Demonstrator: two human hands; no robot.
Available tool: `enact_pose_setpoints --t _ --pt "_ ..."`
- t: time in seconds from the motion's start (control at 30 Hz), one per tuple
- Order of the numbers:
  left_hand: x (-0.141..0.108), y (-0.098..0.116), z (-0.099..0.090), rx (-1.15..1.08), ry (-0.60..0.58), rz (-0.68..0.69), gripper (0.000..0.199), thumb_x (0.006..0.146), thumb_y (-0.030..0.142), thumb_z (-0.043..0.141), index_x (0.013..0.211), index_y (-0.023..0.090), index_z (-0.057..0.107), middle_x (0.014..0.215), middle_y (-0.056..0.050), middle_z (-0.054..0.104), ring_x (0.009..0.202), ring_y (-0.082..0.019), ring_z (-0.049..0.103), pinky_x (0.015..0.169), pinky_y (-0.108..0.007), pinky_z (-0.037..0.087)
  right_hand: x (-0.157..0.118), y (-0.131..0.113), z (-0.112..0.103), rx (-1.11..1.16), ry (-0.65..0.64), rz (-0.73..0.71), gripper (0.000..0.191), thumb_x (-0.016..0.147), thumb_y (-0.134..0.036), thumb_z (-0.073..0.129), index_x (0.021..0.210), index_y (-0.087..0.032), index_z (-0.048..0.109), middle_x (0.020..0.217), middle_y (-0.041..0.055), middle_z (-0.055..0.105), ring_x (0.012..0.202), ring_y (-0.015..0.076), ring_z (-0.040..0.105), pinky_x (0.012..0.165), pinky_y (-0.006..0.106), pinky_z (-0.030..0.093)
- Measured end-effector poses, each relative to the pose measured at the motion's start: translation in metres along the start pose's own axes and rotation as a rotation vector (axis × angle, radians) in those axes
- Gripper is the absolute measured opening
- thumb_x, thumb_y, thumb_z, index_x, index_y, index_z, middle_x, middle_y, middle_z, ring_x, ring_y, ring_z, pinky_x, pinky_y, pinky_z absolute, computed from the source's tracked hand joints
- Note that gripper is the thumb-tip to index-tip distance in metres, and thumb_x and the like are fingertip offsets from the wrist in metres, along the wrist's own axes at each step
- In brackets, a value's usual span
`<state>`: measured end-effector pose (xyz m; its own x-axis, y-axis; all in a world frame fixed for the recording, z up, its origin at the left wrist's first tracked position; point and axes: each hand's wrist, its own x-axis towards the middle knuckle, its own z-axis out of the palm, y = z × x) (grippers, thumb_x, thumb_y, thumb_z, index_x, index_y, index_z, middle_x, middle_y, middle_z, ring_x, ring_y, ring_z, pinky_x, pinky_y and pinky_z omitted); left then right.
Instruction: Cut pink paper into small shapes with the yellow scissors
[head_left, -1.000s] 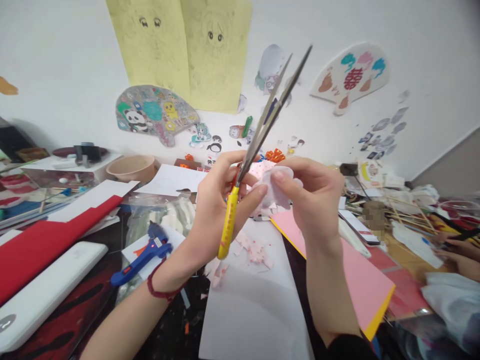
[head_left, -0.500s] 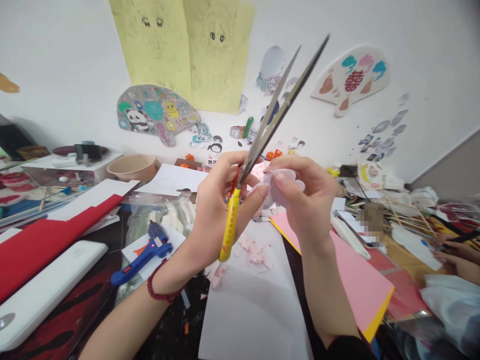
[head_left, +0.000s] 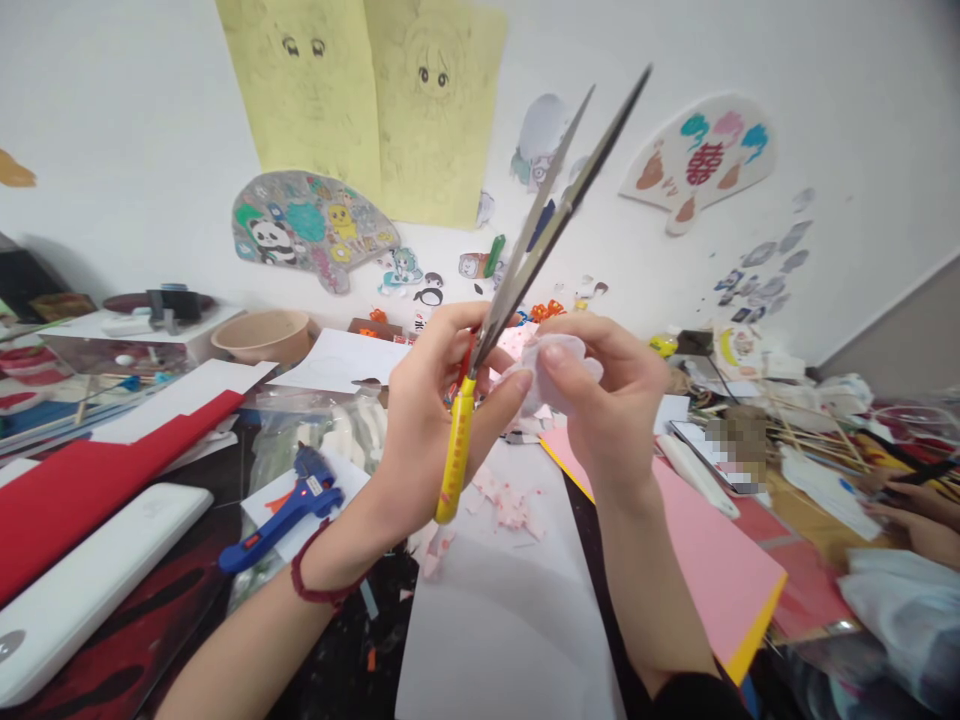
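Note:
My left hand is closed around a pair of scissors with a yellow and red handle. The long blades point up and to the right, slightly apart. Between the two hands is a thin, pale piece with rounded edges, pinched by the thumb and fingers of my right hand. My left thumb tip touches its left side. Beneath the hands, pink paper scraps lie on a white sheet.
A blue glue gun, a white device and red material lie left. Pink sheets and a phone lie right. At the far right edge, another person's hands show. A bowl stands behind.
Both hands, the scissors and the pale piece have shifted slightly left. The grips look the same.

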<state>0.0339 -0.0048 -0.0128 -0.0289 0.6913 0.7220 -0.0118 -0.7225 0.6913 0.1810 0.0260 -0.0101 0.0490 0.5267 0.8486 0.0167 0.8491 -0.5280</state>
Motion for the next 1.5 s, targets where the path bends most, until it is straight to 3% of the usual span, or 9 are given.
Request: enact_pose_setpoints --t 0.13,0.27,0.37,0.47,0.57,0.77,1.23,1.5 --pt "-0.001 0.001 0.000 0.008 -0.010 -0.008 0.032 0.086 0.026 0.079 0.112 0.022 0.061 0.083 0.000 0.066 0.074 -0.015 0.066 0.061 -0.026 0.051 -0.001 0.002 0.001 -0.022 -0.003 -0.024 0.004 0.084 -0.025 0.076 0.082 -0.024 0.073 0.080 -0.0020 0.073 0.073 0.0134 0.066 0.065 0.028 0.056" --pt "0.001 0.002 -0.005 0.071 -0.100 -0.010 0.031 0.092 0.033 0.073 0.118 0.023 0.058 0.082 0.001 0.066 0.066 -0.013 0.061 0.060 -0.027 0.049 0.000 0.004 -0.001 -0.052 0.031 -0.074 0.002 0.085 -0.025 0.075 0.083 -0.024 0.074 0.080 -0.0016 0.073 0.071 0.0137 0.066 0.064 0.029 0.055" --pt "0.007 0.002 -0.015 0.209 -0.182 0.087 0.040 0.094 0.042 0.070 0.124 0.022 0.055 0.094 -0.004 0.068 0.081 -0.018 0.064 0.072 -0.031 0.051 0.003 0.002 -0.007 -0.057 0.090 -0.123 0.001 0.085 -0.024 0.075 0.084 -0.025 0.075 0.078 -0.0019 0.072 0.069 0.0135 0.064 0.064 0.030 0.053" --pt "0.014 0.002 -0.026 0.486 -0.204 0.160 0.051 0.088 0.048 0.073 0.127 0.020 0.056 0.115 -0.010 0.067 0.101 -0.026 0.062 0.086 -0.039 0.050 0.007 -0.001 -0.015 -0.094 0.141 -0.160 0.003 0.085 -0.025 0.076 0.083 -0.026 0.075 0.076 -0.0020 0.070 0.069 0.0139 0.063 0.065 0.031 0.051" --pt "0.016 0.004 -0.031 0.624 -0.242 0.131 0.049 0.090 0.051 0.068 0.127 0.020 0.058 0.110 -0.009 0.069 0.098 -0.027 0.062 0.085 -0.039 0.048 0.009 -0.004 -0.021 -0.123 0.141 -0.209 0.004 0.084 -0.022 0.076 0.083 -0.025 0.074 0.078 -0.0009 0.071 0.072 0.0153 0.063 0.067 0.032 0.052" --pt "0.013 0.011 -0.029 0.656 -0.330 0.104 0.037 0.094 0.046 0.065 0.121 0.021 0.062 0.106 -0.005 0.070 0.091 -0.023 0.062 0.080 -0.033 0.046 0.009 -0.005 -0.021 -0.154 0.088 -0.299 0.012 0.083 -0.015 0.075 0.084 -0.027 0.077 0.079 -0.0009 0.073 0.077 0.0178 0.067 0.076 0.037 0.055" --pt "0.011 0.014 -0.027 0.683 -0.294 0.141 0.030 0.094 0.039 0.069 0.118 0.021 0.063 0.096 -0.004 0.071 0.087 -0.021 0.064 0.078 -0.031 0.047 0.004 -0.005 -0.016 -0.120 0.045 -0.304 0.020 0.077 -0.010 0.078 0.087 -0.028 0.080 0.083 -0.0014 0.076 0.081 0.0190 0.070 0.077 0.038 0.056" --pt "0.012 0.014 -0.026 0.688 -0.287 0.194 0.028 0.095 0.045 0.068 0.111 0.021 0.064 0.082 0.000 0.066 0.072 -0.017 0.059 0.066 -0.027 0.041 0.004 -0.006 -0.016 -0.159 0.060 -0.284 0.018 0.077 -0.012 0.077 0.084 -0.028 0.079 0.083 -0.0017 0.077 0.080 0.0190 0.070 0.077 0.038 0.056"
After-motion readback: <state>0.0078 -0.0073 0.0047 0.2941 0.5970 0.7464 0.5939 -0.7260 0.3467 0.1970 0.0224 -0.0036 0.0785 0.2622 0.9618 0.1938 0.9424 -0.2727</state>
